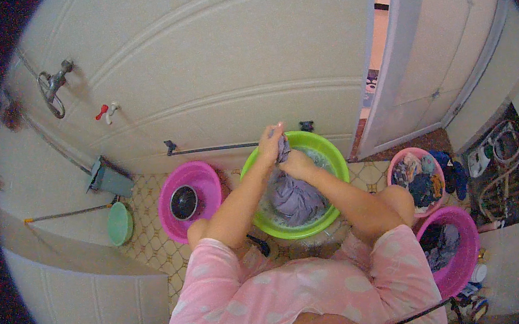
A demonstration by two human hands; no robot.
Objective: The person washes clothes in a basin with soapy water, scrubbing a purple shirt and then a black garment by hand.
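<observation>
A wet greyish-purple cloth garment (297, 198) hangs partly in soapy water inside a lime-green plastic basin (341, 173) on the floor between my knees. My left hand (271, 145) grips the upper end of the cloth above the basin's far rim. Just below and to the right, my right hand (297, 164) is closed around the same twisted length. The lower part of the garment spreads out in bunched folds among white suds. My fingers hide some of the gripped cloth.
To the left, a magenta basin (210, 180) holds a dark round vessel (184, 203). Farther left are a green bowl (120, 224) and a grey bin (110, 179). On the right, a pink basin (412, 150) and another magenta basin (469, 254) contain clothes. A door (400, 80) stands ajar.
</observation>
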